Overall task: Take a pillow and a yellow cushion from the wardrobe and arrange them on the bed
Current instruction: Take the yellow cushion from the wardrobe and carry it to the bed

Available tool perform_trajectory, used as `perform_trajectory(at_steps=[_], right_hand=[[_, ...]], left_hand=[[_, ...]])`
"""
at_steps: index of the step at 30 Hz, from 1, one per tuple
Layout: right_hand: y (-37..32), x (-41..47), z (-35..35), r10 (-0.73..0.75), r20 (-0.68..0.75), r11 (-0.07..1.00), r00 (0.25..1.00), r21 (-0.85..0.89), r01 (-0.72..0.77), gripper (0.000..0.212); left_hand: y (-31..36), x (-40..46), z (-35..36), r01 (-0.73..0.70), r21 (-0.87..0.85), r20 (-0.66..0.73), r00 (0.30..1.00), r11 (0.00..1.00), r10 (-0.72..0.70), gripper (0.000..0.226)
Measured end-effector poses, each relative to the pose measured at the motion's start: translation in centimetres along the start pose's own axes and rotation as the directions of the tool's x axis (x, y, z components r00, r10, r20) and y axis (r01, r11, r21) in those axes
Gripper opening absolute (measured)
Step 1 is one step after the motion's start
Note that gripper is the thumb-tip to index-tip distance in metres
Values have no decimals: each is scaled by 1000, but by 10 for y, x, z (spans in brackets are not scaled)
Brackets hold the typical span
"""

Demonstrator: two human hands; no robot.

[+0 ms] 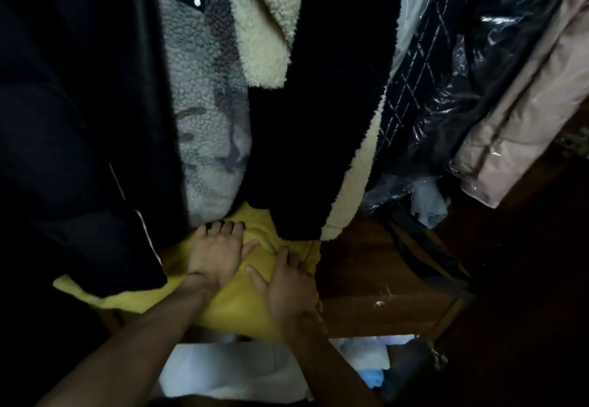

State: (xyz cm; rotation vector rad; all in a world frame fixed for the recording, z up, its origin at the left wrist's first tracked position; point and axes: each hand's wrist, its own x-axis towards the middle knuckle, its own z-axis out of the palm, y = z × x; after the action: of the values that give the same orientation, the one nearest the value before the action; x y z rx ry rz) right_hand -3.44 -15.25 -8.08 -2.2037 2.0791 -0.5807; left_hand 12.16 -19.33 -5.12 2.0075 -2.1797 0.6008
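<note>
The yellow cushion (242, 304) lies on the wardrobe's wooden shelf, partly hidden under hanging coats. My left hand (216, 253) rests flat on its top, with the fingertips tucked under the hem of a fleece coat. At the cushion's right side, my right hand (290, 288) presses on it and the fingers curl around the edge. Below the shelf edge lies something white (223, 371), perhaps the pillow, though I cannot tell.
Hanging clothes fill the wardrobe: a dark jacket (79, 151) at left, a grey fleece (207, 138), a black coat with cream lining (318, 119), and plastic-covered garments (462, 81) at right. The brown shelf (376, 279) extends right. A lower compartment holds white and blue items (369, 374).
</note>
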Motion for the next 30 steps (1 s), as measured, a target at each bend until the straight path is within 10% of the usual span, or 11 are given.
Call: perform_trajectory(at_steps=[8, 14, 20, 23, 26, 30], right_hand=[[71, -79, -35, -185, 20, 983, 983, 23, 184, 78], [91, -96, -100, -408, -281, 902, 869, 24, 431, 50], [49, -100, -95, -510, 28, 859, 860, 74, 507, 94], [26, -127, -74, -341, 310, 895, 887, 396, 206, 126], [-4, -178, -51, -389, 680, 740, 622, 632, -228, 136], [-67, -265, -38, -537, 792, 688, 290, 610, -393, 127]], left_hand=[[68, -87, -35, 29, -1, -62, 998, 1000, -29, 66], [102, -176, -81, -113, 5, -39, 993, 994, 114, 63], [81, -259, -150, -281, 153, -59, 954, 947, 293, 45], [69, -311, -189, -311, 214, -128, 931, 926, 343, 40], [55, -376, -220, -304, 241, -156, 925, 922, 346, 36], [29, -467, -255, -255, 254, -76, 956, 933, 282, 32]])
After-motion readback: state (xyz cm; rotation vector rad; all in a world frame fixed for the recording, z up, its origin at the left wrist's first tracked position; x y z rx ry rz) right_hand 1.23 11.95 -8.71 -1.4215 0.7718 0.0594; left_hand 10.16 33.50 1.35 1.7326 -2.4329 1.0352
